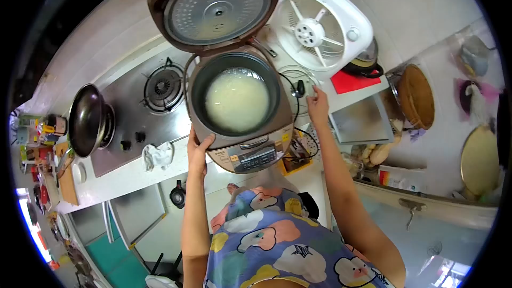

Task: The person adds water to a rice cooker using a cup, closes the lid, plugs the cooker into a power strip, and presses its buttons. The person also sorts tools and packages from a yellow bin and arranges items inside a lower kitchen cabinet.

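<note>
A brown rice cooker [256, 158] stands at the counter's front edge with its lid [217, 8] raised. Inside its dark inner pot [200, 93] is cloudy whitish liquid [237, 101], with what looks like rice under it. My left hand [198, 152] grips the cooker's front left corner, thumb on top and fingers down the side. To the cooker's right, my right hand [318, 105] has its fingers closed at the rim of a clear glass lid [288, 77] lying on the counter. A black cord [296, 111] runs between the cooker and that hand.
A gas burner [162, 88] lies left of the cooker, with a dark wok [87, 120] farther left. A white cloth [158, 156] lies at the counter edge. Behind the right hand are a white fan-like appliance [344, 18] and a red sheet [354, 82]. A basket [417, 96] stands farther right.
</note>
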`<state>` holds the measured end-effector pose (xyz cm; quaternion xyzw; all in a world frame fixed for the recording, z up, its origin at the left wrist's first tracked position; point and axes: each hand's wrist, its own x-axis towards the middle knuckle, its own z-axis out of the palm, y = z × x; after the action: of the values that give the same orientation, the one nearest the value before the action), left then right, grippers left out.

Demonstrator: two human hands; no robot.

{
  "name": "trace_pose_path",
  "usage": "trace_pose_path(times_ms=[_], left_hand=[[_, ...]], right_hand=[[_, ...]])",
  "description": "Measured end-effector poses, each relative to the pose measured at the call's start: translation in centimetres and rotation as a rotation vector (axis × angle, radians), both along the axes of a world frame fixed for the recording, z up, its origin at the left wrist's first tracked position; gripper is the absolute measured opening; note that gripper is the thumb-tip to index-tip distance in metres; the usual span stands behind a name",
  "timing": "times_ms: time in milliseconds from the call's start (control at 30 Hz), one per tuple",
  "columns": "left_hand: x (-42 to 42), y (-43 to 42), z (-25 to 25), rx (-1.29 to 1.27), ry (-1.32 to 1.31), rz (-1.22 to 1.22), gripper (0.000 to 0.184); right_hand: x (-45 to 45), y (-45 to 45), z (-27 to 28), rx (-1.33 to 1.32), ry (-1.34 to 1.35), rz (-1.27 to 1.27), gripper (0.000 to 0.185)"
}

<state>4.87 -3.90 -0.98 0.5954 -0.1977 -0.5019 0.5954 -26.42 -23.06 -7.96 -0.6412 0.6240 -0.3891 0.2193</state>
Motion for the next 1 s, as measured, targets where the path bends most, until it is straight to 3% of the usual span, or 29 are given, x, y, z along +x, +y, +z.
trace_pose_path(times_ms=[133, 300, 467, 867, 1000], left_hand=[[-0.3, 1.4, 0.4, 0.03, -0.013, 0.009, 0.081], [-0.6, 1.7, -0.2, 0.014, -0.034, 0.052, 0.081], [-1.2, 2.3, -0.3, 0.082, -0.068, 0.165, 0.065], [-2.4, 4.8, -0.1, 0.051, -0.179, 0.372, 0.028], [-2.6, 5.9, -0.4, 0.067, -0.193, 0.427, 0.027]], right_hand=[[3.5, 2.9, 4.4, 0.093, -0.344, 0.063, 0.034], [5.6, 6.1, 6.4, 0.204, -0.348, 0.246, 0.028], [4.9, 7.4, 7.4, 0.232, -0.391, 0.273, 0.026], [3.9, 9.7, 7.9, 0.228, -0.418, 0.26, 0.024], [3.7, 11.0, 9.4, 0.174, -0.379, 0.196, 0.021]])
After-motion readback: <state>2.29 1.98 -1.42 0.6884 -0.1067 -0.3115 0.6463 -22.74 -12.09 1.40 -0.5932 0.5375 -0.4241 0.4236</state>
